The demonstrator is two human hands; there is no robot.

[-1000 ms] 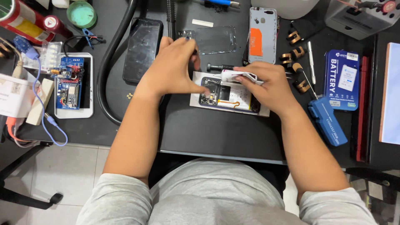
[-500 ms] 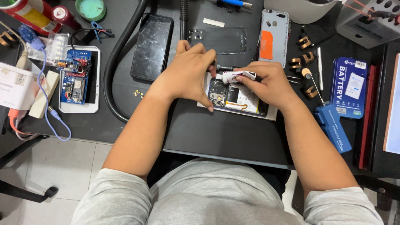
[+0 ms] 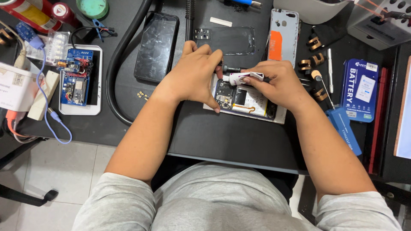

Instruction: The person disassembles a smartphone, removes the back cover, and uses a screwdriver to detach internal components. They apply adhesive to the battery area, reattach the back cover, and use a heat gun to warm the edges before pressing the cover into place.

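Black matting covers the desk (image 3: 239, 141), and on it lies an opened phone (image 3: 246, 99) with its back off, showing the circuit board and battery inside. The left hand (image 3: 195, 72) rests on the phone's left end, fingers curled and thumb pressed down at the lower left corner, steadying it. The right hand (image 3: 276, 83) sits over the phone's upper right part and is closed around a small white tube (image 3: 239, 78), which points left toward the other hand; its dark tip seems to meet the left fingertips, though the exact contact is hard to make out.

Just above the hands lies a dark glass panel (image 3: 231, 39), and right of that a silver-blue back cover (image 3: 283, 36) with an orange patch. Further left, a black phone (image 3: 156, 46) lies face up beside a thick black hose (image 3: 122, 64) that curves across the desk. Near the left edge a white tray (image 3: 96, 81) holds a blue circuit board (image 3: 76, 77), with a pale blue cable (image 3: 53, 115) looping below it. To the right of the opened phone lie a screwdriver (image 3: 323, 87) and two blue battery boxes (image 3: 359, 90), one flat, one angled lower down. A green-lidded jar (image 3: 92, 7) stands at the top left.
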